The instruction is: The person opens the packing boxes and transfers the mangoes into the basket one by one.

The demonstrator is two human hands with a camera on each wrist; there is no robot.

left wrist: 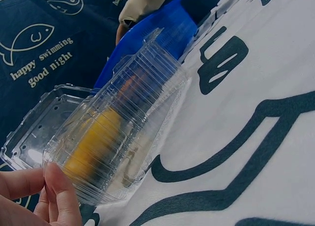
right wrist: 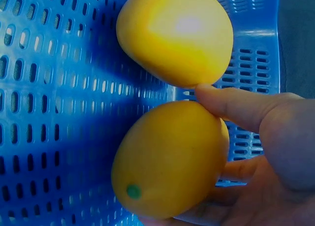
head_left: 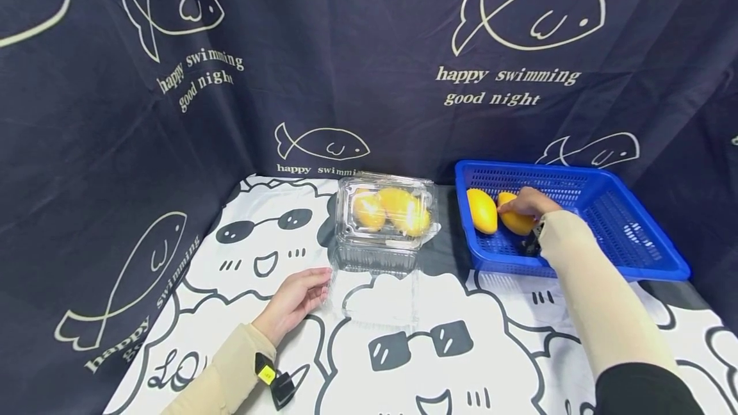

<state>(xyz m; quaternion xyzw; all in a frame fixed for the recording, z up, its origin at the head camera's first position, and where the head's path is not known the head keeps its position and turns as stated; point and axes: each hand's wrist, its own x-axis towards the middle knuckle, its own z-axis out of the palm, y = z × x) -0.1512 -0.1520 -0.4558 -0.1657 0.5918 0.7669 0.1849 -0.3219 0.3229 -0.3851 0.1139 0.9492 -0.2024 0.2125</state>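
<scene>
A clear plastic clamshell box (head_left: pixel 375 260) lies unfolded on the cloth, with yellow mangoes (head_left: pixel 398 207) showing through its far half. My left hand (head_left: pixel 296 300) is at the box's near left edge; in the left wrist view thumb and fingertips pinch its clear corner. Inside the blue basket (head_left: pixel 490 263), my right hand (head_left: pixel 532 202) grips a mango (right wrist: pixel 167 162) with a green spot at one end, thumb on one side and fingers curled round the other. Another mango (right wrist: pixel 177 34) lies right beside it in the basket, close to the thumb tip.
The basket stands at the back right, to the right of the box. A white cloth with cartoon sheep (head_left: pixel 429 389) covers the table. Dark fabric with fish drawings (head_left: pixel 346 69) hangs behind and at the sides.
</scene>
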